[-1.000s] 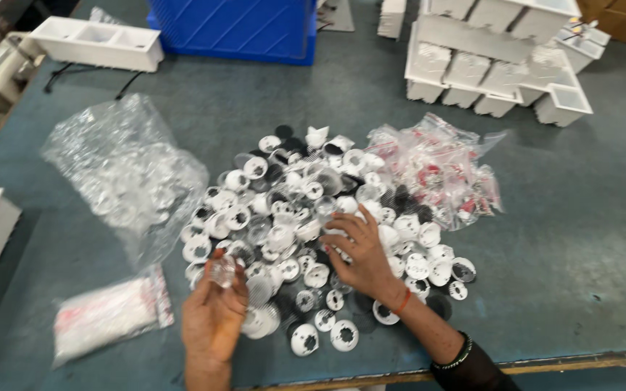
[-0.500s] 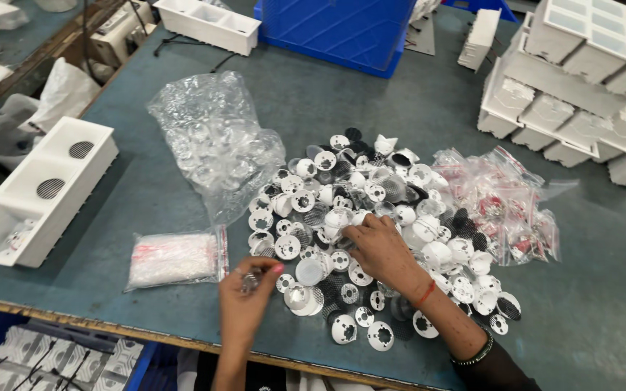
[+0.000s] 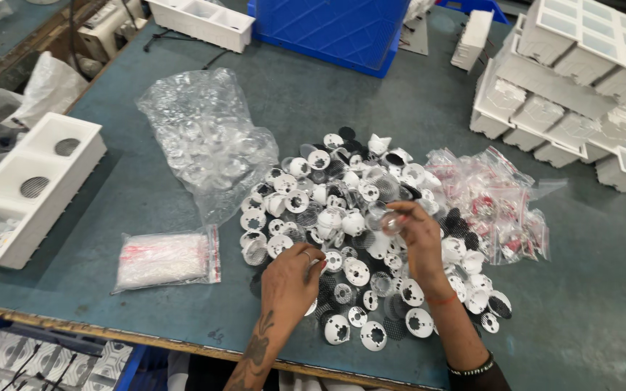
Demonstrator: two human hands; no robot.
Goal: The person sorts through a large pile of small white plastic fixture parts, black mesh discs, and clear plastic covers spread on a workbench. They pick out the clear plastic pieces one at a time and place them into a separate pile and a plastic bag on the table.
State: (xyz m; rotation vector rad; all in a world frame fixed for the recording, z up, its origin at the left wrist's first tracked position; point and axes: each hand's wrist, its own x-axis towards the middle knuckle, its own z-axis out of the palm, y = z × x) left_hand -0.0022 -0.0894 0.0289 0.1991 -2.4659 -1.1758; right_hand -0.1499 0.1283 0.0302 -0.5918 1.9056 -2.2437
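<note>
While the right hand (image 3: 422, 232) pinches a clear lens (image 3: 384, 217), the left hand (image 3: 291, 279) rests half-curled, empty, on the white caps (image 3: 342, 217).

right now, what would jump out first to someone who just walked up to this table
The heap of small white round parts in the middle of the grey-blue table draws the eye first, with the left hand resting on its near edge and the right hand pinching a clear lens above it. A crumpled clear bag of lenses lies left of the heap, and stacked white trays fill the far right corner.
</note>
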